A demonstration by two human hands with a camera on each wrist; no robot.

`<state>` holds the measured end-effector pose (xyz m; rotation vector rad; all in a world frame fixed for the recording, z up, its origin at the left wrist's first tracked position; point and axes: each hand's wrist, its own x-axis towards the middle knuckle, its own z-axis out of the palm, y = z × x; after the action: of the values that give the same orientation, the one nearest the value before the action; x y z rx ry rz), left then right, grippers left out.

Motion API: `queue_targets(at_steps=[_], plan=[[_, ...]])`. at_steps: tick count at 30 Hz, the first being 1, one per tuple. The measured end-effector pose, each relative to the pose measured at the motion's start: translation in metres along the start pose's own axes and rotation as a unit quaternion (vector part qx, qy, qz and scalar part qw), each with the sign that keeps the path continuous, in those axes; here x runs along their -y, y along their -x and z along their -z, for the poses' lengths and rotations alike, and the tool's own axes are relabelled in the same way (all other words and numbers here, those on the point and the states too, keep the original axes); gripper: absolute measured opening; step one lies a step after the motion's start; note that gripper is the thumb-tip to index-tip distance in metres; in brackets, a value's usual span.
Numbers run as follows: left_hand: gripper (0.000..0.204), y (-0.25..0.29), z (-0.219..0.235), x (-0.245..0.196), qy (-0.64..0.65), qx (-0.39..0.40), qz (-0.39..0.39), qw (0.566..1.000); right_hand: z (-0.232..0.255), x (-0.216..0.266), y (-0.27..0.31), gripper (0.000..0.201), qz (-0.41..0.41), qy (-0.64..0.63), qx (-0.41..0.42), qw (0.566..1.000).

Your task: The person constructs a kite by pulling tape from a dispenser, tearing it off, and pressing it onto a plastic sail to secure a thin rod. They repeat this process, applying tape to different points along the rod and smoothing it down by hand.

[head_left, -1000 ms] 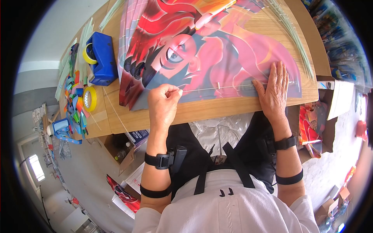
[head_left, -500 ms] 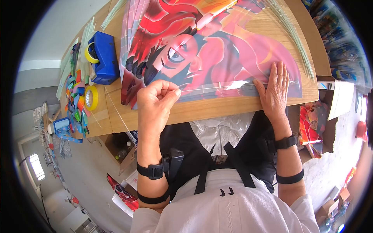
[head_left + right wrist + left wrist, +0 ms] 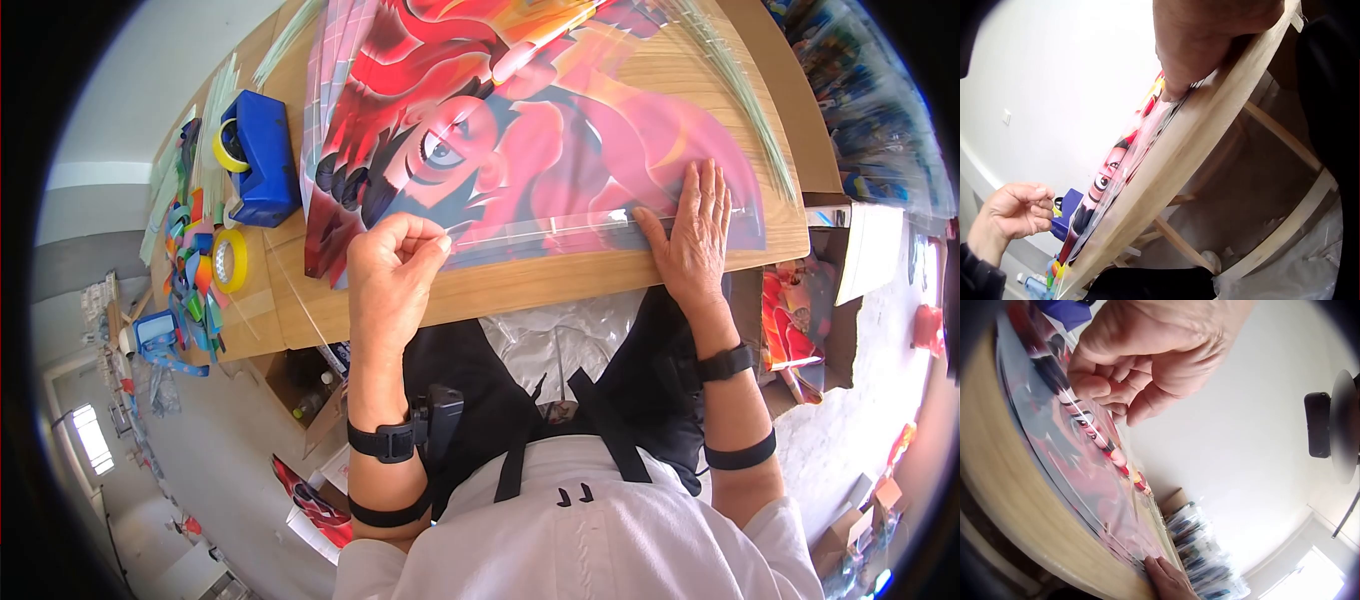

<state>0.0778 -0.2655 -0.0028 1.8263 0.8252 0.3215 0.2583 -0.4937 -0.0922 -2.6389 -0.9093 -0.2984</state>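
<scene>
In the head view a printed plastic sheet (image 3: 560, 130), red and pink with a large cartoon eye, lies across the wooden table (image 3: 560, 275). A clear, shiny strip (image 3: 560, 222) stretches along its near edge between the two hands. My left hand (image 3: 395, 265) pinches the strip's left end between thumb and fingertips; the left wrist view shows this hand (image 3: 1141, 362) raised above the sheet. Flat on the sheet's right end rests my right hand (image 3: 692, 230), fingers straight and thumb spread, with the strip running to the thumb.
A blue tape dispenser (image 3: 265, 160) stands at left, near a yellow tape roll (image 3: 230, 262) and a pile of colourful strips (image 3: 190, 270). Thin pale rods (image 3: 735, 80) lie along the right table edge. An open cardboard box (image 3: 840, 330) sits below on the right.
My left hand has shifted left and slightly toward the body, still pinching. The clear strip now catches the light between the hands. The right hand stays on the sheet.
</scene>
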Motion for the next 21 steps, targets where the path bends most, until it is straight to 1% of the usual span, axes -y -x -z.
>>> queue_targets(at_steps=[4, 11, 14, 16, 17, 19, 21], plan=[[0.005, 0.0001, -0.0006, 0.0034, -0.008, -0.008, 0.012, 1.0, -0.0013, 0.0001, 0.0, 0.087, -0.002, 0.005, 0.001, 1.0], [0.004, -0.0001, -0.0006, 0.0086, 0.013, -0.006, 0.004, 1.0, 0.002, 0.0007, -0.0003, 0.097, -0.007, -0.008, 0.018, 1.0], [0.003, 0.0013, 0.0001, 0.0053, -0.025, 0.01, 0.026, 0.999, 0.001, 0.0012, -0.0006, 0.1, -0.015, -0.008, 0.025, 1.0], [0.001, 0.0048, 0.0012, 0.0028, 0.054, 0.027, 0.03, 0.998, -0.0004, 0.0019, -0.0004, 0.099, -0.019, -0.003, 0.024, 1.0], [0.001, 0.0054, 0.0005, 0.0029, 0.055, 0.028, 0.03, 0.998, -0.0007, 0.0018, 0.0, 0.099, -0.02, -0.002, 0.024, 1.0], [0.001, 0.0062, -0.0002, 0.0028, 0.014, 0.014, 0.001, 1.0, -0.0013, 0.0026, -0.0006, 0.099, -0.024, -0.003, 0.027, 0.999], [0.001, 0.0043, -0.0002, 0.0086, -0.008, 0.01, -0.006, 1.0, -0.0011, 0.0048, -0.001, 0.1, -0.031, -0.009, 0.027, 0.999]])
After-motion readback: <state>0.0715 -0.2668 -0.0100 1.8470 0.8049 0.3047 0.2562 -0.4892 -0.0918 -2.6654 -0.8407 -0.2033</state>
